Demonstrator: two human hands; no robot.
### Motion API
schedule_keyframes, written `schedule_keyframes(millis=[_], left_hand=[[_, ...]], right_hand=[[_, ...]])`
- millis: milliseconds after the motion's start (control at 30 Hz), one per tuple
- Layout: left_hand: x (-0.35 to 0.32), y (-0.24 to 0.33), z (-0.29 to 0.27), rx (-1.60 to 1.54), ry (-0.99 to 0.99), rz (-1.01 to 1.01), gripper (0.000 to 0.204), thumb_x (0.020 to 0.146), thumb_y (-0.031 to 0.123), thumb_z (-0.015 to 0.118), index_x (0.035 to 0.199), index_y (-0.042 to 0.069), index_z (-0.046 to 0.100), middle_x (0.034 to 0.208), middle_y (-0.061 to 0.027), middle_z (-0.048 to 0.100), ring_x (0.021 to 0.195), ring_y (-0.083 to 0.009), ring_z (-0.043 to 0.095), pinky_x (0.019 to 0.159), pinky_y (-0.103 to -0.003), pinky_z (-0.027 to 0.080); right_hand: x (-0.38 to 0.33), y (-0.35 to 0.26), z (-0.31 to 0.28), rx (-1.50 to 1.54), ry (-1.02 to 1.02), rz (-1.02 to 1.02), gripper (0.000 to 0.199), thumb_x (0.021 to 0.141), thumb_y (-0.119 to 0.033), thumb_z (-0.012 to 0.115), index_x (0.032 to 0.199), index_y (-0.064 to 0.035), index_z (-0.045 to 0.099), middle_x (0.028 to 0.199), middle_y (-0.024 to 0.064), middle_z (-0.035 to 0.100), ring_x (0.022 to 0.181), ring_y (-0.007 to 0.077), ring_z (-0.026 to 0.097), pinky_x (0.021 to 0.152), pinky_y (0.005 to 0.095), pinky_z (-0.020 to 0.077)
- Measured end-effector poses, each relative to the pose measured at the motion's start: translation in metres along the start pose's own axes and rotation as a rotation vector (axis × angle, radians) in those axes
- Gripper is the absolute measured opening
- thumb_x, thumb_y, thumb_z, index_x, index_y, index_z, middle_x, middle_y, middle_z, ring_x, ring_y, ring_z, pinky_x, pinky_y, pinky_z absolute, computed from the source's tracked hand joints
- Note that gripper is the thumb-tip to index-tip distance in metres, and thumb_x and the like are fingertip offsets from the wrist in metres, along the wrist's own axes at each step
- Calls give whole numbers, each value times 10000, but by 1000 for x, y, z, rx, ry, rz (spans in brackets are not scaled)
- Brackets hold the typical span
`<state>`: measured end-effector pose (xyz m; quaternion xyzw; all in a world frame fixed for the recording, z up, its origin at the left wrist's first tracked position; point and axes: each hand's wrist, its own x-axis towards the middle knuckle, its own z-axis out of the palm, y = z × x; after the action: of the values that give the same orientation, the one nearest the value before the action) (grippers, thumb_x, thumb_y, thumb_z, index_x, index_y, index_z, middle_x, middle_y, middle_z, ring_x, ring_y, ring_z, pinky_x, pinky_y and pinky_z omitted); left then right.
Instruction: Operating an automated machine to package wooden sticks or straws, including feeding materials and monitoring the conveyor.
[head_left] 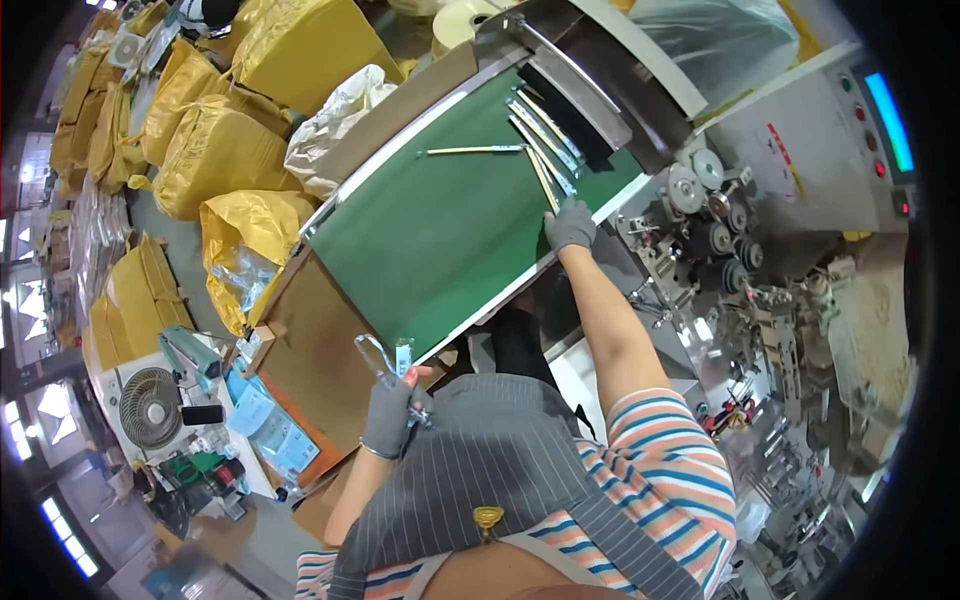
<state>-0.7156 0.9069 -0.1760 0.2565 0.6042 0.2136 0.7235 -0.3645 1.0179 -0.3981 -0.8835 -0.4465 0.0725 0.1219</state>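
My right hand (571, 228), in a grey glove, reaches over the near right edge of a green conveyor belt (420, 240). Its fingers close at the near end of a slim stick-shaped packet (543, 178), partly hidden by the glove. Several similar pale packets (545, 132) lie fanned out beyond it, and a single packet (474, 150) points off to the left. Close to my apron, my left hand (388, 412), also gloved with a bare fingertip showing, is wrapped round clear, blue-and-white slim packets (403, 356) that stick up out of the grip.
Along the right stands a machine with metal rollers (690, 188) and a control box (815, 150). Yellow sacks (225, 150) are piled at the far left. An open yellow bag (250, 250) stands beside the belt. A fan (150, 408) and blue packages (272, 425) are at the lower left.
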Motion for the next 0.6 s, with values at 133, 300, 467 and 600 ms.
schedule_keyframes(millis=[133, 300, 467, 600], left_hand=[[30, 5, 15, 2, 92, -89, 357, 964, 322, 535, 1104, -3, 581, 667, -17, 533, 537, -117, 519, 504, -276, 426], [114, -4, -7, -310, -28, -178, 530, 939, 463, 533, 1210, 8, 550, 1015, -111, 649, 819, -185, 609, 698, -329, 514], [189, 14, -16, -814, -278, -208, 557, 981, 447, 436, 1267, -31, 473, 869, -89, 645, 768, -191, 605, 778, -377, 510], [167, 58, -38, -794, -990, -49, 418, 968, 362, 520, 1199, 16, 562, 741, -1, 594, 583, -107, 516, 569, -257, 433]], right_hand=[[0, -13, 3, 113, -311, -84, 195, 844, -253, 582, 905, -68, 567, 907, 185, 626, 831, 387, 627, 749, 476, 497], [-66, -30, -110, 931, -1012, -35, 167, 883, -159, 591, 978, -61, 495, 730, 19, 606, 564, 75, 552, 530, 240, 464], [-116, -48, -220, 648, -1051, -479, 322, 881, -198, 561, 1174, -65, 565, 835, 114, 678, 765, 258, 657, 724, 356, 498], [-145, -67, -264, 637, -962, -327, 244, 887, -203, 566, 1056, -45, 643, 770, 98, 665, 721, 201, 650, 678, 333, 498]])
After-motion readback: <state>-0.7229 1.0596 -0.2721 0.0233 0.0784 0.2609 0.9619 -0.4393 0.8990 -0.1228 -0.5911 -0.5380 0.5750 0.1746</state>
